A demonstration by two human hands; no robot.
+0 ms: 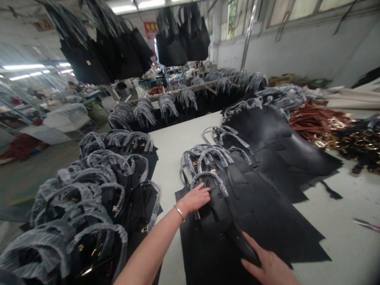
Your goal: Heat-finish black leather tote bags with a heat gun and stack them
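My left hand [195, 199] lies on the topmost black leather bag panel [208, 253], fingers stretched out, beside a plastic-wrapped bag handle [212, 177]. It wears a bracelet on the wrist. My right hand [268, 263] is wrapped round a thick black tool handle [245, 244], held low over the same panel; its far end blends into the dark leather, so I cannot tell the tool's exact kind. Under and behind the top panel lies a fanned stack of more black panels [261, 202] with wrapped handles.
Bags with wrapped handles [97, 190] crowd the left side. On the right are black panels [285, 142], brown straps [317, 120], black straps with gold buckles [362, 142] and scissors [366, 225]. Finished-looking black bags [182, 37] hang overhead, and a rail [184, 92] runs behind the table [170, 144].
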